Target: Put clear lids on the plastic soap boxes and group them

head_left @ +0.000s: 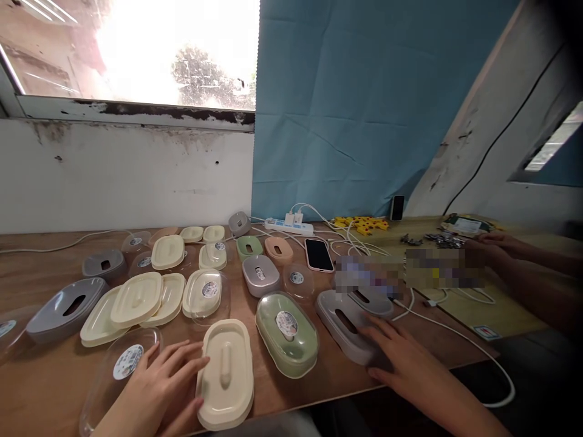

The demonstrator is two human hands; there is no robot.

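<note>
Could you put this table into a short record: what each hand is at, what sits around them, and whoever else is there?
Left hand: spread, at the left edge of a cream lid
Right hand: on a slotted grey box; grip unclear
Between hands: cream lid, green box under a labelled clear cover
Left side: more cream lids, grey boxes
Back: power strip
Far right: another person's hand

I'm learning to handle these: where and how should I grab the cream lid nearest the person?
Probably by the middle bar of the cream lid, pinched from above across the bar's long sides: it looks raised and narrow, runs front to back, and nothing covers it.
</note>
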